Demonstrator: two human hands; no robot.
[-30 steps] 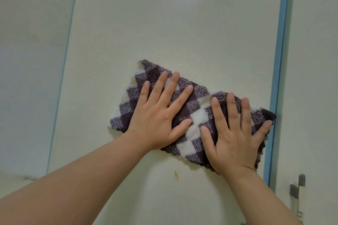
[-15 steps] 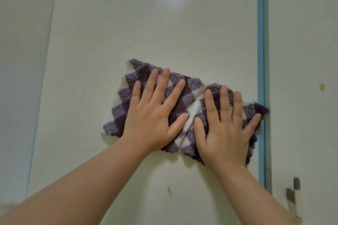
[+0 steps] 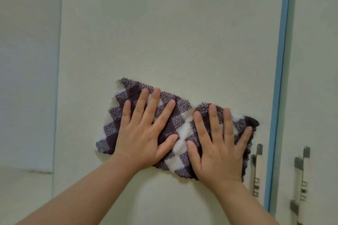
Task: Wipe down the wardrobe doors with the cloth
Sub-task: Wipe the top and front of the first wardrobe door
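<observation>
A purple-and-white checked cloth [image 3: 181,115] lies flat against the pale cream wardrobe door [image 3: 164,33]. My left hand [image 3: 144,131] presses on the cloth's left half, palm flat, fingers spread and pointing up. On the right half, my right hand [image 3: 219,144] presses the same way, thumb close to my left thumb. The cloth bunches slightly between the two hands. Its right corner sticks out past my right little finger, just left of the door handle.
A blue strip [image 3: 279,71] runs down the door's right edge. Two vertical handles, one [image 3: 257,170] on this door and one [image 3: 301,175] on the neighbouring door, sit at lower right. Another pale panel [image 3: 27,60] stands to the left.
Both hands and the cloth have slid down the door, so the two handles have come into view at lower right. The hands sit a little closer together and the cloth bunches between them.
</observation>
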